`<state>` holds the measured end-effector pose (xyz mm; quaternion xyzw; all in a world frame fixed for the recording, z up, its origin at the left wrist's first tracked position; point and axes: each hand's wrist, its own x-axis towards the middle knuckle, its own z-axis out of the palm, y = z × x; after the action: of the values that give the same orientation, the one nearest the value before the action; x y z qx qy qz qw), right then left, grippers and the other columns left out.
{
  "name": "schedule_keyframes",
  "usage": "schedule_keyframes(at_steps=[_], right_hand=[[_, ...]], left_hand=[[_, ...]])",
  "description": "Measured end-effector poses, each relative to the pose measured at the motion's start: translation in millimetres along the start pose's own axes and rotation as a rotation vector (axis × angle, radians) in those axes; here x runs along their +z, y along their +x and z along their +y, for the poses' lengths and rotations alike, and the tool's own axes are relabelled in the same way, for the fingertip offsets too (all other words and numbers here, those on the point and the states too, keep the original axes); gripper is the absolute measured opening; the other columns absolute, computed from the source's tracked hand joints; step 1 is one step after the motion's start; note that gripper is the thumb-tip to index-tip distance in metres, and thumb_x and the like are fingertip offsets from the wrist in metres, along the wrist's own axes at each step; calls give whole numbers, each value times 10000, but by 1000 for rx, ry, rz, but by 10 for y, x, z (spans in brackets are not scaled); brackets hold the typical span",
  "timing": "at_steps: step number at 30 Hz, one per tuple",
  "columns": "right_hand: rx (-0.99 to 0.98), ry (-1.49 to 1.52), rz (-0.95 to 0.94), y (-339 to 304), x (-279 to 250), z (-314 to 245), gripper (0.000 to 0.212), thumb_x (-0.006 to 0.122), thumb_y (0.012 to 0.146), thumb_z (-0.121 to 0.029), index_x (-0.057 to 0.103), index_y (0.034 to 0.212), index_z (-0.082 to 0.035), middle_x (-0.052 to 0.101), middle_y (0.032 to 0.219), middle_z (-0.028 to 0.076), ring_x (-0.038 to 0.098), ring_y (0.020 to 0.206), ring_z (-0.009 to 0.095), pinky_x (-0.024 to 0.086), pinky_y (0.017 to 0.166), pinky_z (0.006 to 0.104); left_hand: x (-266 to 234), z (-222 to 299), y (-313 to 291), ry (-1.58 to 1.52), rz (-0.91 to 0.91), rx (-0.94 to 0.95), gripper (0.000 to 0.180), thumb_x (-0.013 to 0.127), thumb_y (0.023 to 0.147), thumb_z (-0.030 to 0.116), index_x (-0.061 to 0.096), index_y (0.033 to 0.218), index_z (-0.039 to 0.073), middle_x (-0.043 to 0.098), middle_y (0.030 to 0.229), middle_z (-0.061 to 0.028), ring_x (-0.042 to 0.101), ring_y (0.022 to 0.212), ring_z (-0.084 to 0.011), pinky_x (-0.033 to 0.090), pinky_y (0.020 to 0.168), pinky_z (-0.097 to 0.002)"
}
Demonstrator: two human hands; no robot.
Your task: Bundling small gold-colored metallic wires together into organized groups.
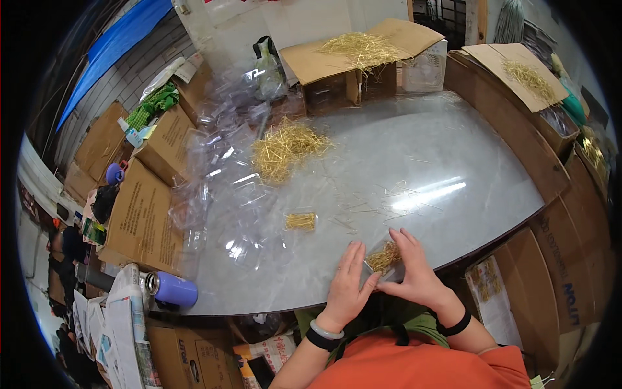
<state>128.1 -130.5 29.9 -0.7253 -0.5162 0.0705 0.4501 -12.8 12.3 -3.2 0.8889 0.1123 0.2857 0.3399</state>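
Observation:
Near the front edge of the table, a small clear plastic box filled with thin gold wire hooks sits between my two hands. My left hand presses against its left side with the fingers long and the thumb at the near side. On the other side my right hand holds the box, fingers stretched along it and thumb toward me. A neat bundle of gold wire hooks lies to the left. Farther back is a large tangled heap of the hooks. Loose hooks are scattered beyond my hands.
Many clear plastic boxes crowd the left of the grey tabletop. A purple bottle lies at the near left corner. Cardboard boxes line the left edge. More gold wire rests on cardboard at the back.

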Motion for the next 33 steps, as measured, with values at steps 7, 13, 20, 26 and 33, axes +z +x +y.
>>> schedule_keyframes(at_steps=[7,13,20,26,33], right_hand=[[28,-59,205,-69,7,229,507,740,864,-78,572,1338,-12,631,1276,189,592,1196,359,477,1007,407],[104,-56,350,-99,54,204,311,722,871,-65,664,1175,-32,662,1098,143,595,1028,349,489,899,428],[45,-150,235,-15,-103,290,159,737,844,-49,663,985,-60,636,1001,104,572,948,329,472,843,408],[-87,-162,356,47,-37,303,137,747,831,-42,677,946,-67,633,974,85,572,945,326,467,833,412],[45,-60,393,58,-26,284,98,745,841,-59,697,926,-68,643,931,106,578,926,325,469,814,418]], left_hand=[[85,172,144,253,-58,67,585,626,992,258,460,1479,-20,464,1529,-208,413,1428,-423,341,1178,-506],[126,194,157,422,-113,73,523,556,1014,266,492,1463,5,459,1541,-154,393,1435,-384,325,1179,-521],[114,216,133,412,-132,66,542,540,1017,246,433,1498,22,440,1556,-163,377,1446,-408,313,1181,-541],[121,222,120,403,-136,50,571,537,1026,268,394,1517,15,433,1563,-175,370,1449,-426,309,1181,-556],[159,179,94,372,-75,46,586,554,1026,290,390,1513,8,447,1552,-177,386,1441,-428,316,1176,-558]])
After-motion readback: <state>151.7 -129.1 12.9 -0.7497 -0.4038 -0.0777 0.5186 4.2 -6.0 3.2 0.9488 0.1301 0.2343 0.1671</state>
